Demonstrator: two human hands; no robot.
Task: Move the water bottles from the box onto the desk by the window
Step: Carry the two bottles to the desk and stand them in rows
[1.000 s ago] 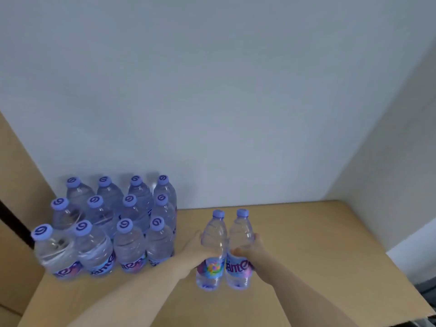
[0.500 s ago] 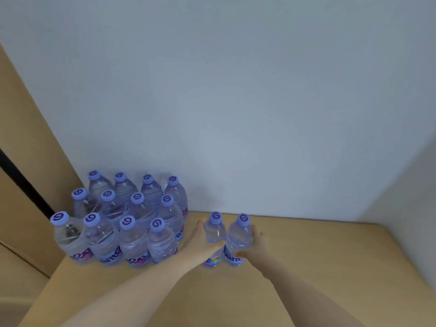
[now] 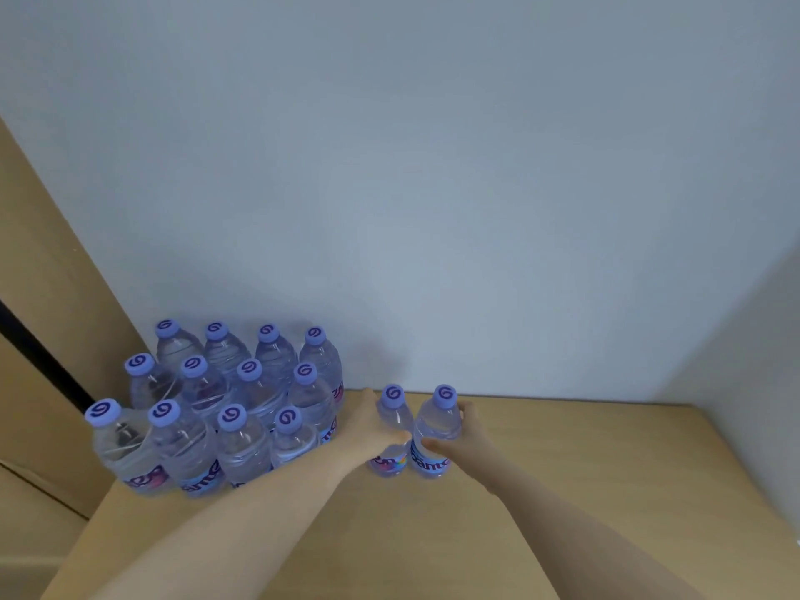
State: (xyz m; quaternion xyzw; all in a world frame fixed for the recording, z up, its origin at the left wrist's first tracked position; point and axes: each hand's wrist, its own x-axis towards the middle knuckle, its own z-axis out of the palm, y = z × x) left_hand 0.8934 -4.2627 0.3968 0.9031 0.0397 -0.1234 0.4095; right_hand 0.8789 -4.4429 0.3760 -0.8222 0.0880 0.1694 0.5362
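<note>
**2 bottles held upright on worktop beside group of 12**

Nearest the camera, 2 bare forearms reach forward over the tan worktop (image 3: 541,491), converging toward its far edge.

The left hand (image 3: 372,435) is wrapped around the left bottle (image 3: 391,430), thumb across the front of the body and fingers behind it. The right hand (image 3: 465,439) is wrapped around the right bottle (image 3: 437,426), thumb at the front near the label and fingers curled round the far side. Both hands are clamped on their bottles; neither is free.

The 2 held bottles stand upright, side by side and touching or nearly so, with their bases at the worktop surface. Whether the bases rest fully on it cannot be told. Both carry purple caps with a swirl mark and blue-pink labels low on the body.

Just to the left stands the group of 12 bottles (image 3: 225,409), upright in 3 rows of 4, same caps and labels. Its right side is close to the left hand; contact cannot be told.

Behind everything rises a plain pale wall (image 3: 433,188). A tan panel (image 3: 47,275) with a dark gap stands at far left.
</note>
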